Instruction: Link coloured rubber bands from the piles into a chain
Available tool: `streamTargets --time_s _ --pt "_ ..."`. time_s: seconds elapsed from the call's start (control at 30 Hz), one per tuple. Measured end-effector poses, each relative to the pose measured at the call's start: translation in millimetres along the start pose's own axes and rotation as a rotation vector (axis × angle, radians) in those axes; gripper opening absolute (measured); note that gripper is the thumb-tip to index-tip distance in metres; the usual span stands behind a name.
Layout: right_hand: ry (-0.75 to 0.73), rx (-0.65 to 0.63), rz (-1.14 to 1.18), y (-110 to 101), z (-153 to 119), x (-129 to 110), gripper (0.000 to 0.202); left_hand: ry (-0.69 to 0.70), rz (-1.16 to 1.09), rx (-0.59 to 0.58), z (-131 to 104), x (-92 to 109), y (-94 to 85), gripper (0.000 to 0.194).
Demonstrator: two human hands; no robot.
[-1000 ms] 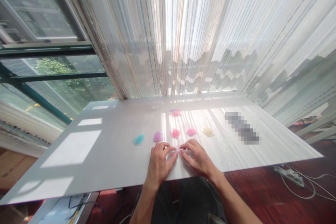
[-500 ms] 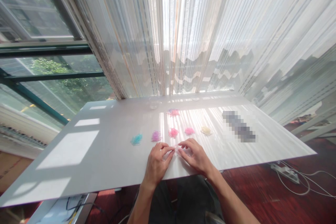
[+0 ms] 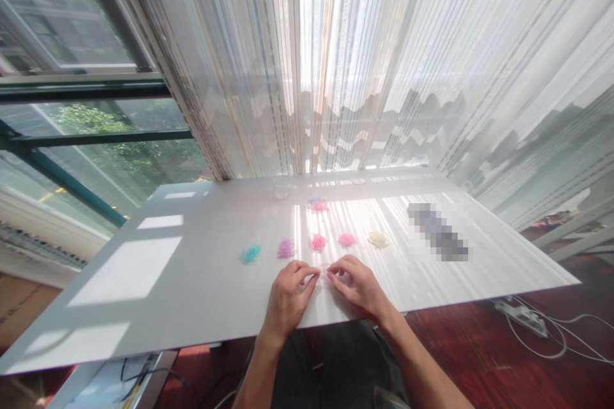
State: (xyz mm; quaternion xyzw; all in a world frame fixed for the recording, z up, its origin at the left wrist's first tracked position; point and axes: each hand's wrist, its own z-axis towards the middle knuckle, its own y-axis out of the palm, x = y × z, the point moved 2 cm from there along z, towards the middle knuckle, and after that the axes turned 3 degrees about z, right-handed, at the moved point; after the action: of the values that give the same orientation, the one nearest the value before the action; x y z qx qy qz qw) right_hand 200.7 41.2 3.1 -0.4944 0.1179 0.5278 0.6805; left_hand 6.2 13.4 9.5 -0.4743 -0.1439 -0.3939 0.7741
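Observation:
Close to the table's front edge, my left hand (image 3: 293, 287) has its thumb and index finger pinched together. Facing it across a small gap is my right hand (image 3: 354, 282), its thumb and index tip also brought together. Between the fingertips lies a faint pinkish bunch of thin strands (image 3: 323, 273), too small and pale to make out well. Just beyond the hands is a row of little piles that look like rubber bands: teal (image 3: 250, 254), purple (image 3: 286, 248), red-pink (image 3: 317, 242), pink (image 3: 346, 239) and pale yellow (image 3: 377, 239).
A mixed pink and bluish pile (image 3: 318, 205) sits farther back on the white table (image 3: 201, 281). Behind it to the left is a clear round dish (image 3: 282, 190). A blurred-out dark object (image 3: 437, 232) lies at right. Sheer curtains (image 3: 336, 77) hang along the far edge.
The right thumb and index finger have drawn closer together into a pinch. My left hand and the piles stay in place; the view has shifted slightly.

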Motion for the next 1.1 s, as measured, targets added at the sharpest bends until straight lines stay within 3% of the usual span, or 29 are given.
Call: streamTargets --time_s 0.87,1.1 --pt "0.03 -0.032 0.028 -1.8 0.1 -1.9 0.013 -0.027 -0.012 -0.034 0.3 1.8 0.8 0.011" --pt "0.063 0.011 0.012 -1.3 0.4 -3.0 0.015 -0.021 -0.011 -0.022 0.5 1.5 0.3 0.009"
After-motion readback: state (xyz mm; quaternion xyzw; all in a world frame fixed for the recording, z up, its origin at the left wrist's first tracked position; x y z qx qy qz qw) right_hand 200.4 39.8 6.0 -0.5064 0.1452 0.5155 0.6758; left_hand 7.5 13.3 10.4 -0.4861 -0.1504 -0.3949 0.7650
